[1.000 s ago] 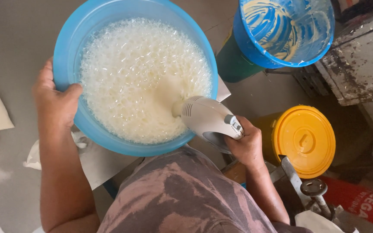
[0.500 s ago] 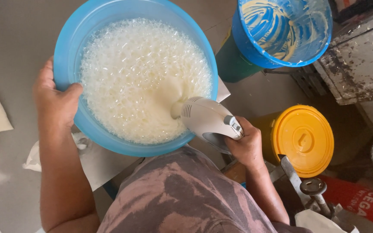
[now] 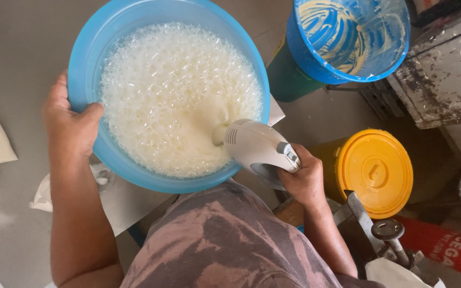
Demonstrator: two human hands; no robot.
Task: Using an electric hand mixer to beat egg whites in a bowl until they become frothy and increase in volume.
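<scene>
my left hand (image 3: 70, 125) clamps the blue bowl (image 3: 89, 64) rim, thumb inside; my right hand (image 3: 305, 178) is wrapped tight on the white hand mixer (image 3: 257, 146), its nose sunk in foamy white batter (image 3: 177, 96); yellow lidded bucket (image 3: 374, 170) right of the bowl; smeared blue bucket (image 3: 348, 37) beyond it

left hand (image 3: 70, 128) gripping, right hand (image 3: 305, 178) clenched

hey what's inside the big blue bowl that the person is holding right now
The big blue bowl holds frothy white liquid, bubbles covering the surface. The white hand mixer, held by the right hand, dips into it; its beaters are hidden under the foam. The left hand grips the rim.
</scene>
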